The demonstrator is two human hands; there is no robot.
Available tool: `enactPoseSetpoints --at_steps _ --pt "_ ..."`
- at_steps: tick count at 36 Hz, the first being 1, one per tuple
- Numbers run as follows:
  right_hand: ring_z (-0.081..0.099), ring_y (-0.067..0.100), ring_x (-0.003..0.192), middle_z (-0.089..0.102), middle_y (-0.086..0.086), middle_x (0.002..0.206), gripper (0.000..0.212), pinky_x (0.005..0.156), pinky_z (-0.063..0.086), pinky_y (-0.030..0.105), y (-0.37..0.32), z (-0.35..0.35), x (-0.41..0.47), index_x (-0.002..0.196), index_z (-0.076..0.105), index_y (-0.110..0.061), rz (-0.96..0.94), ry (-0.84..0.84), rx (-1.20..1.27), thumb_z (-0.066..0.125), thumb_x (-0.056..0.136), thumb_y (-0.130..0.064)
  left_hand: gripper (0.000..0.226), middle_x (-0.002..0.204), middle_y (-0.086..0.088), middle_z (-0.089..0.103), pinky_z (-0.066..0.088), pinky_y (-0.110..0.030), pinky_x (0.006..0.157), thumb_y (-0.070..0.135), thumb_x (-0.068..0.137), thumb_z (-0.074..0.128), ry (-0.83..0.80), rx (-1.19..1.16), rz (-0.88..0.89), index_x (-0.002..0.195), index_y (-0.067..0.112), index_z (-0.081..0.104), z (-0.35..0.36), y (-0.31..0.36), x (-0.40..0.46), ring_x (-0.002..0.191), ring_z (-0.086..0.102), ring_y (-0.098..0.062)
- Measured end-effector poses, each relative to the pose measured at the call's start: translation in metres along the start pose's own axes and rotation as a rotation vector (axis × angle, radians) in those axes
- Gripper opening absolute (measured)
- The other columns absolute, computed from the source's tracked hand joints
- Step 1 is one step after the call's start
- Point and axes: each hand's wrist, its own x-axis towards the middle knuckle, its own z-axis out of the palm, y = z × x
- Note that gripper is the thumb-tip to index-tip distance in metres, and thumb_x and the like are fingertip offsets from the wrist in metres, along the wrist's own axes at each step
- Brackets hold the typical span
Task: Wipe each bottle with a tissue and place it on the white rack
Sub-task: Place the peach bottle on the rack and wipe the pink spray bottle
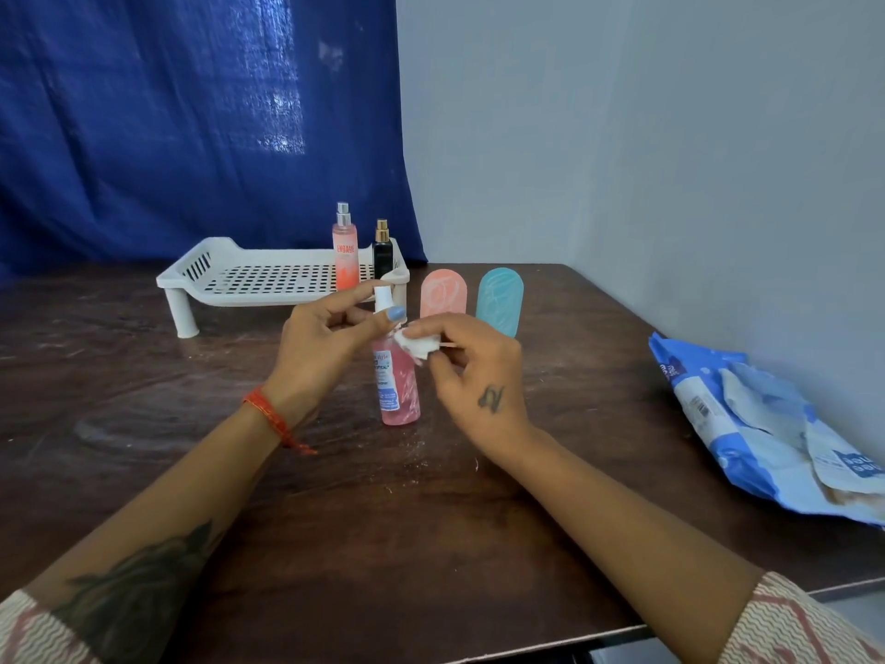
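Left hand pinches pink spray bottle at its cap, steadying it before the white rack; right hand grip pinches tissue against its shoulder.

A blue packet, perhaps tissues, lies on the dark table.

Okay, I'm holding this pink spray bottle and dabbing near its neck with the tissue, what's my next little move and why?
Probably slide the tissue in your right hand down the pink spray bottle. Your left hand steadies its white top, and the lower body looks unwiped.
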Motion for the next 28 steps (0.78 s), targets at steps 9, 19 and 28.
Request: enactPoseSetpoints --at_steps 9,19,28 --pt "0.065 0.021 0.095 0.068 0.009 0.102 0.015 0.079 0.057 0.031 0.005 0.0 0.002 0.095 0.062 -0.013 0.654 -0.223 0.404 0.063 0.086 -0.002 0.039 0.067 0.006 0.064 0.048 -0.029 0.091 0.009 0.083 0.064 -0.044 -0.055 -0.027 0.12 0.022 0.058 0.001 0.001 0.0 0.078 0.062 -0.006" --pt "0.063 0.012 0.102 0.066 0.0 0.105 0.029 0.091 0.051 0.027 -0.006 -0.002 0.007 0.093 0.061 -0.025 0.506 -0.141 0.505 0.062 0.085 0.002 0.035 0.107 -0.029 0.064 0.047 -0.037 0.099 0.01 0.087 0.059 -0.125 -0.044 -0.049 0.118 0.026 0.057 -0.002 0.007 -0.003 0.099 0.062 -0.02" --pt "0.063 0.017 0.1 0.067 0.006 0.107 0.024 0.092 0.052 0.035 -0.002 -0.002 0.003 0.1 0.062 -0.017 0.631 -0.228 0.401 0.064 0.084 0.0 0.033 0.11 -0.033 0.059 0.044 -0.046 0.102 0.012 0.088 0.058 -0.121 -0.046 -0.081 0.118 0.026 0.057 -0.002 0.007 -0.003 0.111 0.058 -0.037"
